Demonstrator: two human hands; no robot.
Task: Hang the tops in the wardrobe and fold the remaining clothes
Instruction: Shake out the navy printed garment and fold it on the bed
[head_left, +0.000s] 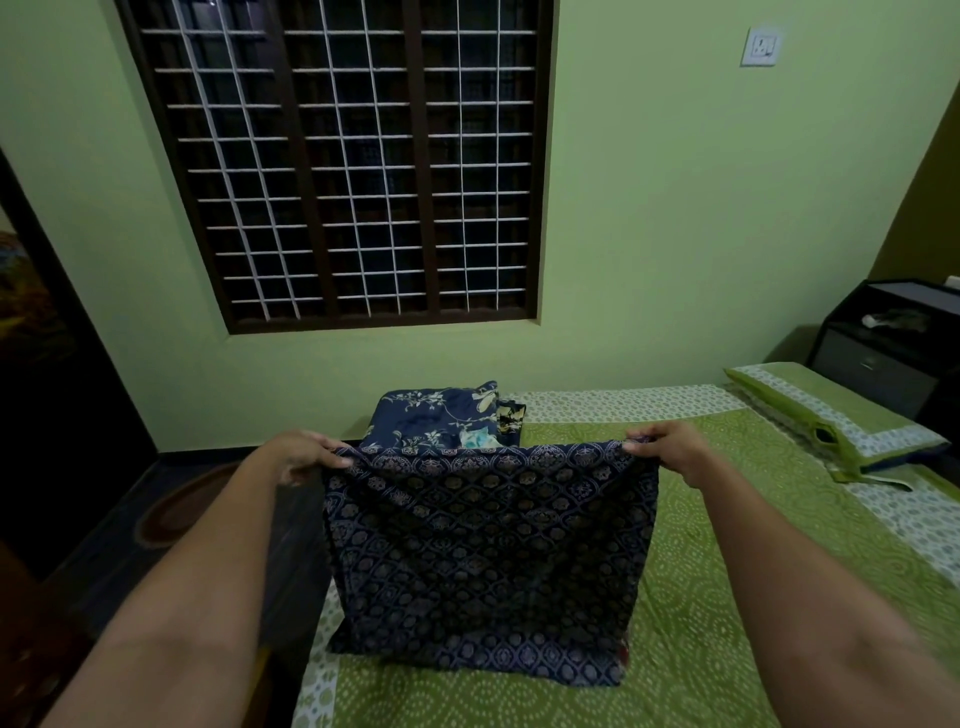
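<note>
No words, numbers, or signs can be read here. The dark blue cloth (488, 561) has only a pattern of small shapes. The white switch plate (761, 47) on the green wall, up and right of the window (343, 166), has no letters.

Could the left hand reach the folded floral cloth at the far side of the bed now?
Probably not yet. The left hand is shut on a top corner of the dark patterned garment, which hangs between it and the folded floral cloth. It must let go first.
</note>
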